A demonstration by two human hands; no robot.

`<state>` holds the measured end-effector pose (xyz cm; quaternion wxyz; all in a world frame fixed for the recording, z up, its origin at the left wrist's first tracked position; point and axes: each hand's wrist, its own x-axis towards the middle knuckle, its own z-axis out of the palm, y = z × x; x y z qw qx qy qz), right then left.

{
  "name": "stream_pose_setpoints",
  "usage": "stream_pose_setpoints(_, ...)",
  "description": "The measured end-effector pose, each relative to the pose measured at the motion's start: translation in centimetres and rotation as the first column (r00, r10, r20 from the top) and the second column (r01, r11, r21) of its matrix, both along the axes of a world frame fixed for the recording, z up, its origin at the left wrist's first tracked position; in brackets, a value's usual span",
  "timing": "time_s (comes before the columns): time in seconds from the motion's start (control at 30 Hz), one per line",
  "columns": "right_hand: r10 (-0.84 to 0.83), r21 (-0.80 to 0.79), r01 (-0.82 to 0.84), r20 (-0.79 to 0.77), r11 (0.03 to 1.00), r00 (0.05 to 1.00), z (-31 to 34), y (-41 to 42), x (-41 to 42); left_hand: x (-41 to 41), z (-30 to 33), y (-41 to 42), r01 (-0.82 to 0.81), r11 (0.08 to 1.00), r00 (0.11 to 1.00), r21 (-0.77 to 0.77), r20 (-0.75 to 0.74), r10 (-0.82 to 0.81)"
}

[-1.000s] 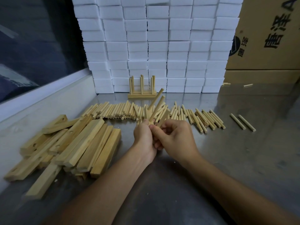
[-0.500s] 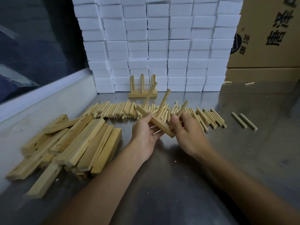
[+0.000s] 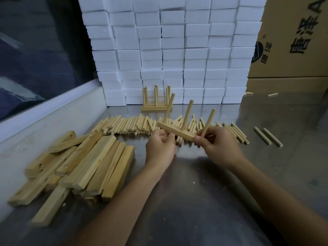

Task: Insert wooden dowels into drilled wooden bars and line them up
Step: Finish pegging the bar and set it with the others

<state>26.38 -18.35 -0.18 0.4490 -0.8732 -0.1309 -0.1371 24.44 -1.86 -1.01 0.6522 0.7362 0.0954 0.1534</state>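
I hold a wooden bar above the table with three dowels standing up from it. My left hand grips the bar's left part from below. My right hand pinches the bar's right end and the rightmost dowel. A row of loose dowels lies on the steel table behind my hands. A pile of drilled bars lies to the left. Finished bars with upright dowels stand at the back against the white stack.
A wall of white foam blocks rises behind the table. Cardboard boxes stand at the back right. Two stray dowels lie at the right. A raised ledge borders the steel table on the left.
The bar was bunched between both hands a second ago. It has since turned sideways with its three dowels pointing up, my hands have spread to its ends and it has risen slightly.
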Motion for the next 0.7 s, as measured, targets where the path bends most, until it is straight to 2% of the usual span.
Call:
stream_pose_setpoints(0.03,-0.020,0.001,0.020,0.001,1.000,1.000,0.2,-0.1,0.3,-0.1,-0.1,0.4,-0.046,0.970,0.997,0.240,0.064,0.031)
stream_pose_setpoints(0.1,-0.059,-0.016,0.060,0.006,0.998,0.998,0.8,-0.2,1.2,-0.4,-0.3,1.1,-0.096,0.778,0.987,0.621,0.160,-0.005)
stream_pose_setpoints(0.17,-0.074,-0.048,0.074,-0.001,0.996,0.997,1.4,0.1,2.5,-0.2,-0.6,1.6,-0.083,0.602,0.990,0.794,0.135,-0.041)
stream_pose_setpoints(0.23,-0.078,-0.070,0.076,-0.021,0.995,0.997,2.1,0.8,4.1,0.0,-0.7,1.8,-0.054,0.531,0.997,0.846,0.079,-0.025)
stream_pose_setpoints(0.33,-0.087,-0.073,0.085,-0.031,0.994,0.996,2.9,2.0,7.3,0.3,-0.7,1.6,-0.046,0.519,0.998,0.853,0.062,-0.013)
stream_pose_setpoints(0.53,-0.062,-0.156,0.057,-0.029,0.986,0.998,2.9,5.5,14.3,0.6,-0.2,1.6,-0.013,0.617,0.999,0.787,-0.009,0.033)
stream_pose_setpoints(0.7,-0.038,-0.224,0.020,-0.073,0.974,0.997,2.2,7.8,19.1,0.5,-0.2,1.6,-0.015,0.633,1.000,0.774,0.001,0.023)
